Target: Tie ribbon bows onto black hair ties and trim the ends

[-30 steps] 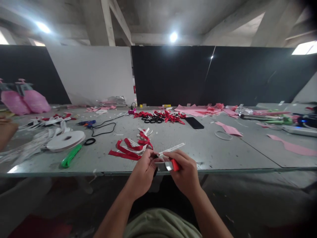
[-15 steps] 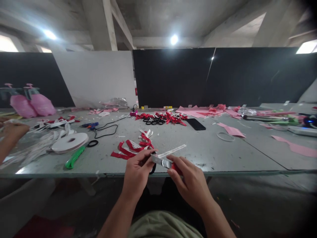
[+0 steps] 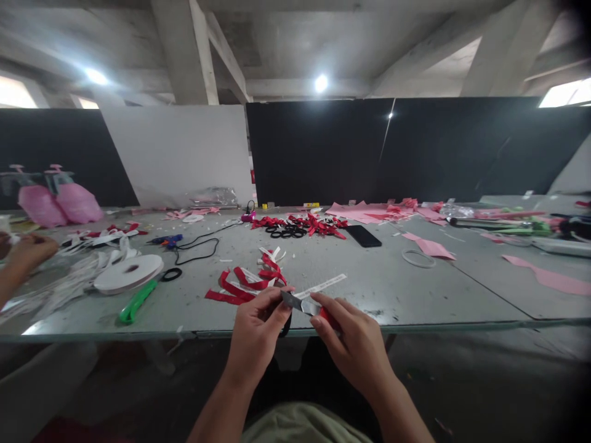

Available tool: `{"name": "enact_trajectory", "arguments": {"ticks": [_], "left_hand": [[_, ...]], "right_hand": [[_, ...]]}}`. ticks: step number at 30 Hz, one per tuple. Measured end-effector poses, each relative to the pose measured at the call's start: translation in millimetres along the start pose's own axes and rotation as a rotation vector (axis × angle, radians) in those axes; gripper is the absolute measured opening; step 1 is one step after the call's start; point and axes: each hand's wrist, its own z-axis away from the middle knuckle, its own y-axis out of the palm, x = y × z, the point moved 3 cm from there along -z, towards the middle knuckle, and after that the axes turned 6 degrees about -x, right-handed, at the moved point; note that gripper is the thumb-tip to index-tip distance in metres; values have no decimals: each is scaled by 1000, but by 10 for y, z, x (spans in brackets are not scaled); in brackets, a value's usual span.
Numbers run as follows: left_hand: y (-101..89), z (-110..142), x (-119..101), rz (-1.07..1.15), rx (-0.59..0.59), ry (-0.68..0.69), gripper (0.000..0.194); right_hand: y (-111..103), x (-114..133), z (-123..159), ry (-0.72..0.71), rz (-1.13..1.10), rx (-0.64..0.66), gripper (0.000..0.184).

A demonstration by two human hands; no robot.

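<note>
left hand (image 3: 256,329) pinching, right hand (image 3: 354,337) holding blade (image 3: 292,300)

The one camera, worn on the person's head, looks forward and down from above the pale green cloth garment (image 3: 305,424) at the bottom edge, with the bare left hand (image 3: 255,326) and bare right hand (image 3: 353,335) near it, below the middle. It faces across the long, smooth grey table (image 3: 369,274) toward the upright flat white panel (image 3: 180,154) and the wide, flat black panel (image 3: 318,154) farther off, while its broad field reaches up to the grey concrete ceiling (image 3: 286,40) and down to the dark floor (image 3: 484,387).
</note>
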Motion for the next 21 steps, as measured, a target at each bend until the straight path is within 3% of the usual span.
{"name": "enact_trajectory", "arguments": {"ticks": [12,21], "left_hand": [[31,20,0,40,88,38,21],[26,31,83,133,37,6,22]], "right_hand": [[30,-1,12,95,-99,-21,31],[14,-11,25,111,-78,-14,29]]}}
